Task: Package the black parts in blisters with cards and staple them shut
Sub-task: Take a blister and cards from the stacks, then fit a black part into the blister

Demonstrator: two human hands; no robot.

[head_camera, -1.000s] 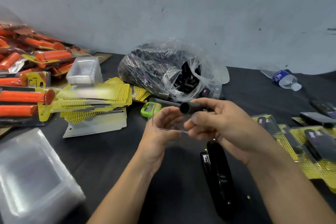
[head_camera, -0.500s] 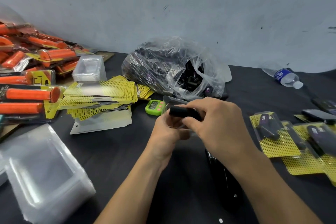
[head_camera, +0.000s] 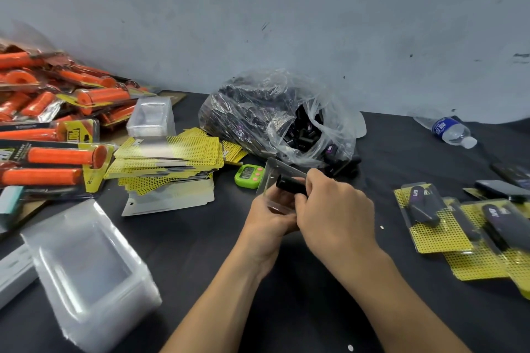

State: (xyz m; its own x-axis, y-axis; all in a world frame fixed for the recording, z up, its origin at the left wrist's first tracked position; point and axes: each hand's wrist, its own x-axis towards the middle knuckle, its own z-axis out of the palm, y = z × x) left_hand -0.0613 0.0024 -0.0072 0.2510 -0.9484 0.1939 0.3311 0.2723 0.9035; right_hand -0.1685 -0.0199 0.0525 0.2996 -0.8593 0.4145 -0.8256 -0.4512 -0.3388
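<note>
While gripping the clear blister (head_camera: 272, 174) from below with the curled fingers of the left hand (head_camera: 268, 219), pinches a black part (head_camera: 288, 185) between thumb and fingertips of the right hand (head_camera: 334, 210). Holds that part, a short dark tube, nearly level with its round end to the left, right against the upper face of the blister; cannot tell whether seated in the pocket or only laid on it. Has both hands touching each other, raised above the black table (head_camera: 200, 241) near the middle of the view. Just behind the hands, a plastic bag (head_camera: 258, 112), slumped open and full of more dark tubes, and a green timer (head_camera: 249, 176) just left of the blister. Farther left, a loose stack of yellow cards (head_camera: 169, 152) lying on pale sheets, with a small pile of empty blisters (head_camera: 152, 116) behind it and a heap of orange grips (head_camera: 60, 156) in packs along the left edge. At the near left corner, a taller pile of nested blisters (head_camera: 86, 269), blurred. Off to the right, finished packs (head_camera: 430, 218), each a dotted yellow card under clear plastic with a dark tube inside, overlapping one another, and beyond them a water bottle (head_camera: 453, 130) lying on its side near the wall.
</note>
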